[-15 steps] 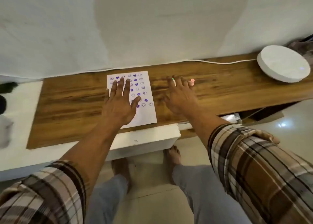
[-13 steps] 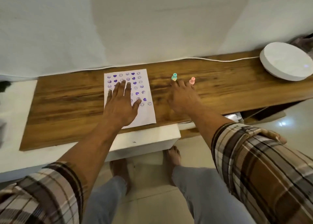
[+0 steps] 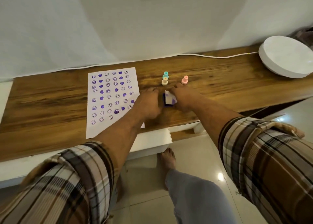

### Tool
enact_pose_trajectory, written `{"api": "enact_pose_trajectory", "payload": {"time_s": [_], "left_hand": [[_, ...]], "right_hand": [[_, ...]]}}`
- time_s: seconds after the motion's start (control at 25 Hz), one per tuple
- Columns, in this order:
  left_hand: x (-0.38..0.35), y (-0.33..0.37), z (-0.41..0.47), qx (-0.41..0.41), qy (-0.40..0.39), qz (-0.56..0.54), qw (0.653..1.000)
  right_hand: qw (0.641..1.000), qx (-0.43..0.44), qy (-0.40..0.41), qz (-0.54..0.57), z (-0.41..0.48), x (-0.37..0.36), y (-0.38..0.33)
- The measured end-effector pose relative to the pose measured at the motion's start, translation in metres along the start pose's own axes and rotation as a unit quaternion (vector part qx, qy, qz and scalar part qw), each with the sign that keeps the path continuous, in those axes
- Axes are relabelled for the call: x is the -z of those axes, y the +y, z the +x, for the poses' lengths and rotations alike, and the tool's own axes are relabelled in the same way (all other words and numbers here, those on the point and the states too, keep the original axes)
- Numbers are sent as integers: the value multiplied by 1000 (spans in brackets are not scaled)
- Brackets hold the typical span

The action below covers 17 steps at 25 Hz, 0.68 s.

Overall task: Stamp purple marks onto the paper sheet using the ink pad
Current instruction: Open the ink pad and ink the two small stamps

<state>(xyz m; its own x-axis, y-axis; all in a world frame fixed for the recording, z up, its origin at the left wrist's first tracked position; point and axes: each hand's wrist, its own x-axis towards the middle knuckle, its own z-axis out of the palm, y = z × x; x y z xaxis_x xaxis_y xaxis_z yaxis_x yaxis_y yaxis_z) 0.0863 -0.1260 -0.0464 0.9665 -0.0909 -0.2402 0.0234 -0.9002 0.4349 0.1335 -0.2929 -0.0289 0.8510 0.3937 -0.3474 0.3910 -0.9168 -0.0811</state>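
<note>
Item one: wooden table point(image 3: 220, 88), long, set against a white wall. Item two: paper sheet point(image 3: 111, 118), white, lying flat at about 9 o'clock from the hands, printed with rows of purple smiley and heart marks; its near right corner is covered by the left forearm. Item three: ink pad point(image 3: 166, 102), small, purple, with a white lid point(image 3: 170, 97) stained purple and tilted up, sitting on the table between the two hands, just right of the sheet. Item four: left hand point(image 3: 149, 103), palm down, fingers curled against the pad's left side. Item five: right hand point(image 3: 183, 96), fingers bent on the lid's right edge (whether they pinch it or only rest on it cannot be told, the fingertips being hidden). Item six: three small stamps, upright, at 12 o'clock from the pad: teal stamp point(image 3: 165, 74), cream stamp point(image 3: 164, 81) touching in front of it, pink stamp point(image 3: 185, 79) near the right fingertips. Item seven: round white disc point(image 3: 286, 56) at 2 o'clock, with a white cable point(image 3: 211, 56) along the wall.
</note>
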Motion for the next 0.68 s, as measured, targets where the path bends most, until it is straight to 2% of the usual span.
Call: {"api": "enact_pose_trajectory", "payload": {"time_s": [0.16,0.48,0.6,0.68], "left_hand": [[-7,11,9,-2,-10,-36,999],[-19,4,15,2,3,-39,999],[-24,-1,16,-9,8,-29,1000],[-26,-4,14,-12,11,-25,1000]], "right_hand": [[1000,-6,1,28,-1,-4,0],[995,-16,7,96,-9,-7,8],[977,-89,72,181,-17,-5,30],[967,-170,97,163,-21,-6,52]]}}
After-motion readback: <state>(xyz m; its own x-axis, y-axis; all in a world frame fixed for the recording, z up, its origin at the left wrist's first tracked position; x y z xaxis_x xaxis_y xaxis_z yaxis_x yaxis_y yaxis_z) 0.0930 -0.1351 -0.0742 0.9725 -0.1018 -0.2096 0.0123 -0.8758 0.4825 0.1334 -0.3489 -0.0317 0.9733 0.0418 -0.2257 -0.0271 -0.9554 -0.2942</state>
